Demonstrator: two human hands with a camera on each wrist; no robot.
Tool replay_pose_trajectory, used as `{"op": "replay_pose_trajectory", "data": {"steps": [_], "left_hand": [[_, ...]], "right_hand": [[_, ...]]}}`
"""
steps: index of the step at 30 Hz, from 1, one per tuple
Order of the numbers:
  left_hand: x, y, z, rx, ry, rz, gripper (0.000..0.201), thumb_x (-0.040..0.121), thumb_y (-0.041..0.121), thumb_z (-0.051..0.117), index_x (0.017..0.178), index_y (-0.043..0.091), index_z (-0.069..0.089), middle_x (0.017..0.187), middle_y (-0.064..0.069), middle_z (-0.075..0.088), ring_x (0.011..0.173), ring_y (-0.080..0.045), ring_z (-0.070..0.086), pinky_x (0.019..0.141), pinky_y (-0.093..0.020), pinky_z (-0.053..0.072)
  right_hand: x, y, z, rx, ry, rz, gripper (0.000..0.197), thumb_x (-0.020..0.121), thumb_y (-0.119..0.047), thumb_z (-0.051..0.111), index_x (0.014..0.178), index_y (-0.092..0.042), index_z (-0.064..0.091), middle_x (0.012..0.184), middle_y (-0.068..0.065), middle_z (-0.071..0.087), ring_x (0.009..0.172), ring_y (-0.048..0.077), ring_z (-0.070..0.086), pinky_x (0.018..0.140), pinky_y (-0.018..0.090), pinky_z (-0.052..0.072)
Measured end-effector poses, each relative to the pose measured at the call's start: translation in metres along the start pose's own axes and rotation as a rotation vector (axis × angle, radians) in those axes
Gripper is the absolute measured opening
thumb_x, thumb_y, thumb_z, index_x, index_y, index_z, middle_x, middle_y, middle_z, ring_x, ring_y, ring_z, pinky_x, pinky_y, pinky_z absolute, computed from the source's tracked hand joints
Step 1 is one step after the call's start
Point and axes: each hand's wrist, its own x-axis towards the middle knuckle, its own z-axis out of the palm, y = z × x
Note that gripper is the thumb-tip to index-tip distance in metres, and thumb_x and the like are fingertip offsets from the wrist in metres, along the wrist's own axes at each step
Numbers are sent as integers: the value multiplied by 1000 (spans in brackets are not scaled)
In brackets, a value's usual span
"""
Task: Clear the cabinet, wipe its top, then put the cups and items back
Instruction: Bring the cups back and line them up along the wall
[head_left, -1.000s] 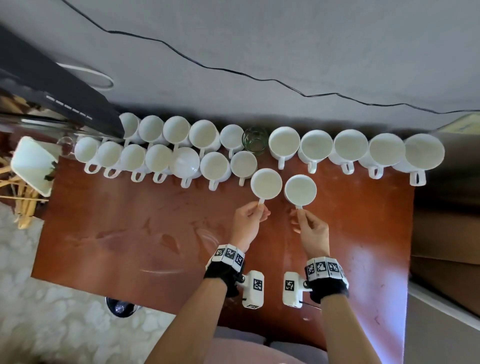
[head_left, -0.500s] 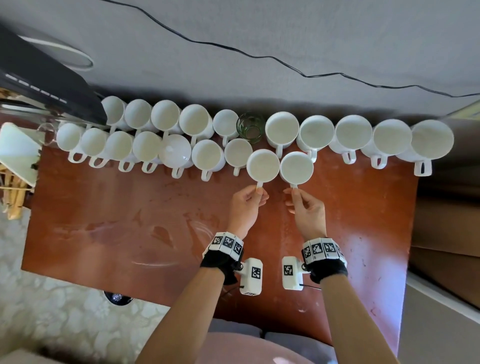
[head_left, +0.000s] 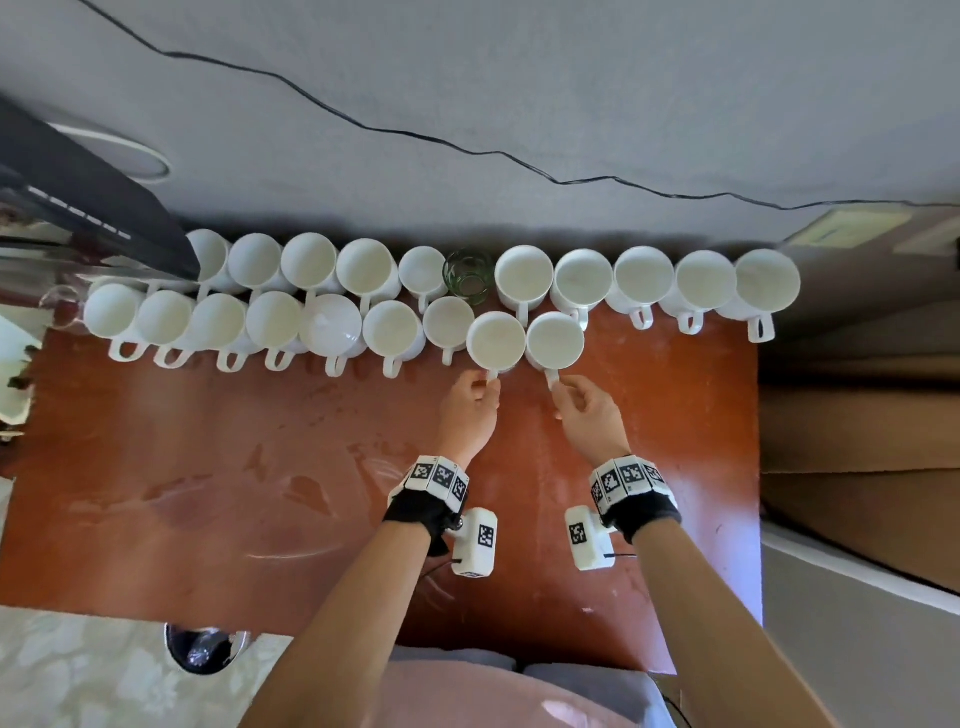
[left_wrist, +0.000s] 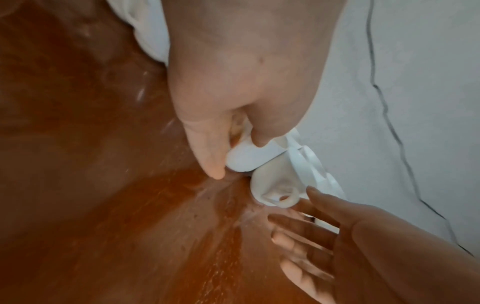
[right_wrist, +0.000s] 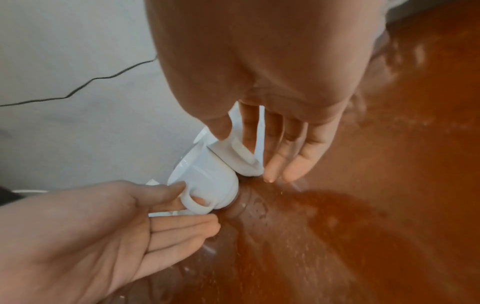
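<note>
Two white cups stand side by side on the wet reddish-brown cabinet top (head_left: 260, 467), just in front of the back row. My left hand (head_left: 491, 382) pinches the handle of the left cup (head_left: 496, 340). My right hand (head_left: 561, 387) pinches the handle of the right cup (head_left: 555, 340). In the left wrist view, thumb and forefinger of the left hand (left_wrist: 237, 157) clamp the cup handle (left_wrist: 244, 162). In the right wrist view, the right hand (right_wrist: 245, 152) has its thumb on top of the other cup handle (right_wrist: 244, 162), the remaining fingers hanging straight beside it.
Several white cups (head_left: 644, 278) line the wall in two rows, with a green glass (head_left: 466, 273) among them. A black device (head_left: 93, 208) overhangs the left end. A dark cable (head_left: 467, 150) crosses the wall. Cardboard boxes (head_left: 857, 441) stand to the right.
Both hands have slid their cups away from me towards the wall, and the two cups now stand close together against the front row.
</note>
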Motion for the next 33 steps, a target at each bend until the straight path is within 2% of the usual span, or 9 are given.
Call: {"op": "replay_pose_trajectory", "data": {"steps": [2, 4, 10, 12, 14, 17, 21, 27, 33], "left_hand": [[-5, 11, -10, 157, -5, -17, 39, 104, 37, 54, 135, 14, 51, 122, -5, 68, 115, -25, 66, 88, -33, 50], [-16, 25, -19, 298, -11, 20, 50, 104, 33, 55, 143, 7, 42, 134, -14, 61, 124, -33, 59, 93, -38, 48], [-72, 90, -32, 590, 10, 581, 41, 96, 37, 62, 130, 17, 50, 115, -3, 63, 102, -24, 63, 82, -40, 55], [-97, 116, -26, 665, -61, 739, 49, 95, 42, 60, 137, 21, 47, 125, -1, 61, 113, -24, 60, 91, -43, 53], [-128, 138, -13, 750, -103, 877, 61, 96, 42, 62, 148, 20, 41, 149, -6, 50, 134, -28, 49, 106, -47, 46], [-184, 165, 17, 836, -141, 1051, 67, 97, 44, 62, 154, 19, 36, 163, -5, 32, 148, -24, 32, 119, -42, 33], [-266, 183, 74, 882, -222, 1256, 74, 97, 48, 61, 158, 19, 29, 167, -6, 25, 153, -25, 25, 122, -47, 30], [-410, 168, 190, 970, -412, 1537, 84, 95, 55, 60, 161, 17, 23, 169, -11, 19, 154, -29, 20, 123, -46, 25], [-563, 107, 310, 994, -684, 1764, 87, 94, 57, 60, 161, 19, 20, 168, -10, 18, 155, -29, 18, 125, -45, 20]], "right_hand": [[-10, -12, -14, -96, 10, 11, 27, 101, -39, 57, 123, -25, 64, 111, -7, 70, 104, 15, 65, 91, 34, 51], [-22, -24, -31, -174, 27, 2, 32, 100, -41, 58, 126, -25, 63, 117, -5, 68, 109, 17, 62, 94, 36, 52], [-82, -59, -85, -411, 122, -142, 52, 99, -49, 55, 145, -27, 50, 148, -2, 53, 135, 22, 51, 110, 44, 45], [-111, -66, -106, -472, 204, -200, 52, 98, -52, 55, 144, -29, 50, 149, -3, 52, 135, 23, 51, 109, 48, 46], [-145, -67, -130, -513, 288, -239, 50, 97, -53, 54, 142, -31, 51, 145, -3, 55, 132, 25, 53, 105, 51, 48], [-200, -52, -172, -540, 428, -217, 55, 98, -56, 50, 146, -32, 48, 150, -1, 50, 138, 28, 46, 110, 53, 43], [-296, 2, -232, -503, 625, -78, 61, 100, -60, 45, 153, -31, 40, 161, 3, 37, 149, 28, 30, 120, 49, 30], [-473, 127, -291, -359, 945, 163, 62, 96, -61, 50, 151, -30, 44, 158, 3, 40, 146, 28, 33, 116, 47, 32], [-659, 259, -294, -215, 1193, 479, 62, 97, -58, 52, 150, -26, 46, 155, 7, 45, 140, 31, 42, 113, 47, 37]]}}
